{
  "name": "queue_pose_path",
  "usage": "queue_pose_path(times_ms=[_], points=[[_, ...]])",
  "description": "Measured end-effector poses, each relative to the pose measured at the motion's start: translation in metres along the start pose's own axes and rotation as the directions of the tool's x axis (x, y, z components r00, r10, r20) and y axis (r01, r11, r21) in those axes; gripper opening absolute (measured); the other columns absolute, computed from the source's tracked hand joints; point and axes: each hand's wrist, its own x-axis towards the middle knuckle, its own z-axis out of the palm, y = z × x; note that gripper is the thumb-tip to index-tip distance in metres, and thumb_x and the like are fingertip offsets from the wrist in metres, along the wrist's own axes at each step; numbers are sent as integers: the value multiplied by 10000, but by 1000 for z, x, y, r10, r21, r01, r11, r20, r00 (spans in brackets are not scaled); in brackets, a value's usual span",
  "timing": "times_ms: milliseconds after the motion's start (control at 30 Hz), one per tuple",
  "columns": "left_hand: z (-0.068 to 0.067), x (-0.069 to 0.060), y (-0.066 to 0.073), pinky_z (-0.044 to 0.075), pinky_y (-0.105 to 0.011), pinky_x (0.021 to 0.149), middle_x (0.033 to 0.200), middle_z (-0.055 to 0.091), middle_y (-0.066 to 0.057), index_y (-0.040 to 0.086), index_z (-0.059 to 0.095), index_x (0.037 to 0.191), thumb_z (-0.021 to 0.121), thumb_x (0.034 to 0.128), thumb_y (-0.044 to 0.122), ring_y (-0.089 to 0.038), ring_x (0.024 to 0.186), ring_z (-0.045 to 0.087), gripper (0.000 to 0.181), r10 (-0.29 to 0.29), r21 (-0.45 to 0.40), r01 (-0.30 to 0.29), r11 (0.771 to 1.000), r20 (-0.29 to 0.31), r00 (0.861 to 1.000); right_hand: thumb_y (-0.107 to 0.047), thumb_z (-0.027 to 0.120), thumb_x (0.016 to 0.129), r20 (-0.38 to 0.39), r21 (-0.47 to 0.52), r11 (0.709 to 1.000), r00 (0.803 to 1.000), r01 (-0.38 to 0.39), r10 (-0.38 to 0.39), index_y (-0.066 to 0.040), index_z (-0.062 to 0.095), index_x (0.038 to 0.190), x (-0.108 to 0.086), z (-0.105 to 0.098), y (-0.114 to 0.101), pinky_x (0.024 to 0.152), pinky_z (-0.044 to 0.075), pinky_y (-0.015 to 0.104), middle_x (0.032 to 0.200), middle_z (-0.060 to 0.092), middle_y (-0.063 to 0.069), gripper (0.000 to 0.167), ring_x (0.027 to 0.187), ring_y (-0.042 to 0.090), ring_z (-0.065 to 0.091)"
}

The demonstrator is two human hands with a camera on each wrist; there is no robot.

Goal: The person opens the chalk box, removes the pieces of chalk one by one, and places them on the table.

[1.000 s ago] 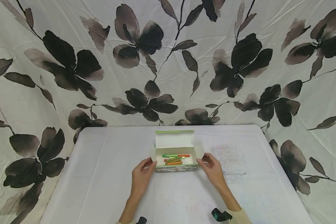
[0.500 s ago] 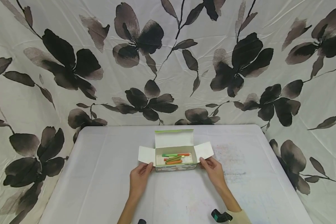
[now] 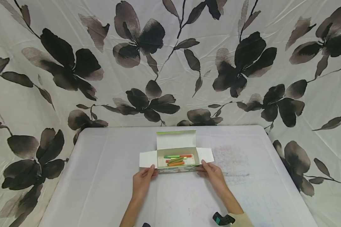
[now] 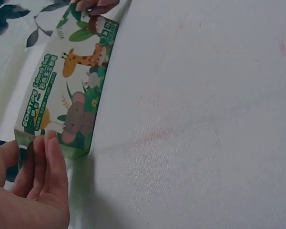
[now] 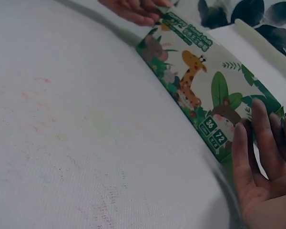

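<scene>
An open cardboard box [image 3: 176, 170] stands on the table with its lid raised and both side flaps spread outward. Several green, red and orange sticks [image 3: 176, 163] lie inside. My left hand [image 3: 142, 183] holds the box's left front corner, thumb by the flap. On the right front corner, my right hand [image 3: 216, 179] has its thumb at the flap and fingers against the front. Cartoon animals cover the front panel [image 4: 76, 90] in the left wrist view, beside my left hand [image 4: 35, 191]. In the right wrist view, my right hand [image 5: 269, 176] is at the panel's end [image 5: 195, 81].
A white cloth [image 3: 102, 151] covers the table, with faint coloured marks [image 3: 230, 160] to the right of the box. Behind the table hangs a white curtain with dark flowers [image 3: 199, 104]. A black device [image 3: 223, 218] is on the right wrist.
Both side flaps, upright one second ago, have folded outward and now lie lower. My right fingers have shifted left onto the box's front; the left hand has moved slightly.
</scene>
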Motion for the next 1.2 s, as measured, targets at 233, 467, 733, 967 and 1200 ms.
queue_pose_path(times_ms=[233, 467, 733, 967, 1200], points=[[0, -2, 4, 609, -260, 712, 839, 753, -148, -91, 706, 986, 742, 969, 333, -255, 775, 754, 426, -39, 95, 42, 995, -31, 999, -404, 608, 1041, 56, 73, 994, 995, -87, 83, 19, 672, 1006, 1, -1, 2, 916, 582, 357, 1076, 753, 165, 429, 1036, 241, 726], [-4, -1, 20, 478, -201, 585, 716, 681, -26, 43, 733, 872, 846, 872, 331, -127, 654, 614, 310, 102, 336, -49, 941, -142, 985, -399, 613, 1039, 57, 94, 991, 994, -95, 90, 16, 685, 981, 1, -1, 1, 920, 582, 370, 1073, 755, 163, 425, 1034, 240, 725], [4, 11, 42, 521, -175, 640, 870, 744, -88, -20, 766, 1029, 802, 891, 111, -142, 740, 672, 194, 241, 358, -208, 910, -48, 969, -396, 613, 1040, 47, 77, 994, 996, -78, 75, 37, 685, 1004, 0, -2, 1, 912, 586, 368, 1080, 751, 175, 440, 1031, 264, 724], [16, 27, 51, 518, -254, 713, 932, 730, -95, 8, 753, 1096, 786, 920, 201, -188, 820, 655, 264, 201, 373, -180, 910, -20, 979, -422, 589, 1047, 63, 74, 994, 996, -75, 70, 32, 684, 1024, -1, -2, 1, 908, 588, 372, 1088, 752, 164, 465, 1017, 236, 727], [21, 37, 49, 496, -297, 709, 983, 696, -131, 23, 738, 1140, 798, 906, 213, -231, 868, 632, 307, 135, 376, -109, 920, -45, 990, -427, 550, 1066, 73, 72, 997, 997, -42, 37, 28, 684, 1024, -4, -2, -1, 886, 596, 370, 1076, 750, 155, 476, 1000, 223, 725]])
